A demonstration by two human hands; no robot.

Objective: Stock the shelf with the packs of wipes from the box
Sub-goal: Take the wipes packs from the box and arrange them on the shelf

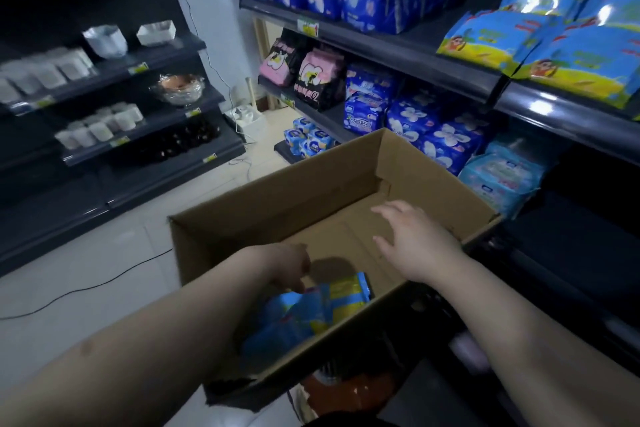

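Note:
An open cardboard box [263, 204] stands in front of me, mostly bare inside. A few blue and yellow packs of wipes [311, 308] lie in its near corner. My left hand [287, 265] reaches down into the box, fingers touching the top of the packs; whether it grips one is hidden. My right hand [415, 239] hovers over the box's right side, fingers spread, holding nothing. Matching blue and yellow packs [568, 45] are stacked on the dark shelf [540, 104] at the upper right.
More shelves on the right hold blue, pink and black packs [311, 76]. A dark shelving unit [138, 135] with cups and bowls stands across the aisle on the left. A black cable [86, 288] trails on the pale floor.

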